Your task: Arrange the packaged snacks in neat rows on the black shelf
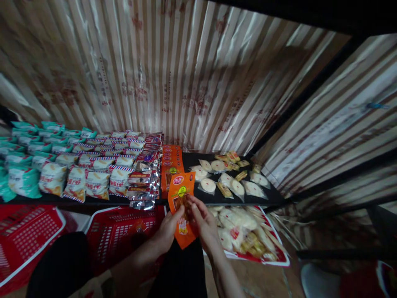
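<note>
An orange packet (pixel 182 193) is grasped from 2 sides by the left hand (pixel 169 231) and the right hand (pixel 205 223) and is held upright before the shelf (pixel 273 197), beside the orange row (pixel 171 160), seemingly so that its printed front can be read.

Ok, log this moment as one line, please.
left hand: pinching orange snack packet | right hand: pinching same packet | packet: upright, before black shelf | on shelf: orange packet row | below: red basket
</note>
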A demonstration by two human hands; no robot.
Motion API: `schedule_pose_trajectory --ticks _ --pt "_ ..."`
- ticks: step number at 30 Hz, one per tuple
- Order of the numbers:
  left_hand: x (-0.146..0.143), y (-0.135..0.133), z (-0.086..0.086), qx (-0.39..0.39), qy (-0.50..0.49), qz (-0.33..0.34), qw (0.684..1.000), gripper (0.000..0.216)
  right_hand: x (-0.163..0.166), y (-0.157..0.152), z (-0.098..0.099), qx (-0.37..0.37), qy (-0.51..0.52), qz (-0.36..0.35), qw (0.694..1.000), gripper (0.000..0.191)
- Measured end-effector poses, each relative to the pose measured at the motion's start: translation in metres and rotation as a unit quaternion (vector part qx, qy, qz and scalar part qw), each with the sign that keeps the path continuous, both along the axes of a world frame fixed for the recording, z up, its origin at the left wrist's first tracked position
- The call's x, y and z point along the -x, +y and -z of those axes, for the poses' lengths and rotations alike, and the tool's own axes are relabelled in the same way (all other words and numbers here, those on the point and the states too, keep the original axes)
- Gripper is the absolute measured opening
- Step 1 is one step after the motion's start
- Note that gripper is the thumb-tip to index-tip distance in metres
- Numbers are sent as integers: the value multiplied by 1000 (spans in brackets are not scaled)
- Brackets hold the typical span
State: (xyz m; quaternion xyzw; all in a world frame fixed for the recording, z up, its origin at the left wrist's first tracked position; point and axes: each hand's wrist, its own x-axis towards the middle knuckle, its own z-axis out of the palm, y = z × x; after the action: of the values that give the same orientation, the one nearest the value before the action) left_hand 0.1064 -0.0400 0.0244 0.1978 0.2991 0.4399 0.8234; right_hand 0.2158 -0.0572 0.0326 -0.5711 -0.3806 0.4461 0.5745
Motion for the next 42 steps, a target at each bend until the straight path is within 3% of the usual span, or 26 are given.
schedule_pose_trajectory --ticks 3,5,8,11,18,24,33,42 --pt "0 8 3 89 -8 9 996 38 -19 11 11 0 -113 64 992 50" --pt "-1 13 6 124 -5 22 992 35 -28 15 17 16 -145 46 988 52" --pt "-2 18 11 149 1 46 988 33 -34 17 24 45 -107 -10 993 56" --pt "-2 18 16 119 25 48 991 31 -36 22 29 66 -76 -17 995 62" --pt "4 15 17 50 53 -27 997 28 -45 65 41 22 -138 -3 990 45" --pt "2 30 25 76 118 -128 982 30 -41 100 49 20 -222 -10 975 35" --pt "0 41 42 103 149 -172 968 29 -30 112 51 63 -433 -56 897 38" --pt "-4 54 43 101 162 -179 965 27 -29 118 54 57 -515 -47 854 36"
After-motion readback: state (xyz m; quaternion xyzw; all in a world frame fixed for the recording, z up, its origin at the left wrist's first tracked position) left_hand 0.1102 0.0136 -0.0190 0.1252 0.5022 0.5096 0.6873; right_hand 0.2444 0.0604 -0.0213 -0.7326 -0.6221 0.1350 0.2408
